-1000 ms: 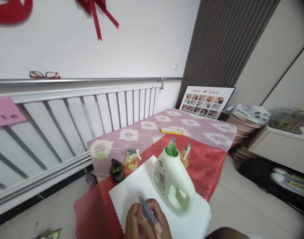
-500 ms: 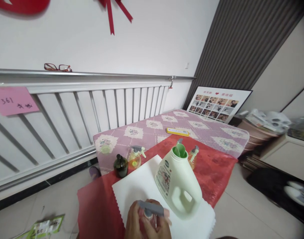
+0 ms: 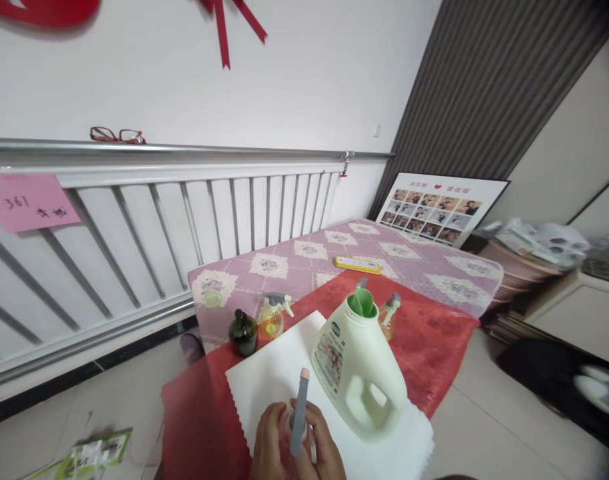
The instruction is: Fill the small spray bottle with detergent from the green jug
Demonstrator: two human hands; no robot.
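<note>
At the bottom middle, a small spray bottle with a grey and pink spray head (image 3: 299,415) is between my hands, over a white sheet (image 3: 269,373). My left hand (image 3: 268,441) is closed around the bottle's left side. The fingers of my right hand (image 3: 323,445) close on its right side, by the neck. Most of the bottle's body is hidden by my fingers. Just right of my hands stands a large pale green jug (image 3: 357,360) with a handle, its mouth uncapped and green inside.
A dark round bottle (image 3: 243,335) and a clear spray bottle (image 3: 271,323) stand behind left. Another spray bottle (image 3: 388,317) is behind the jug. A yellow-edged case (image 3: 358,265) lies farther back. A radiator (image 3: 244,213) runs along the wall.
The grey spray head has turned from pointing right to pointing away from me. Both hands still hold the bottle in about the same place.
</note>
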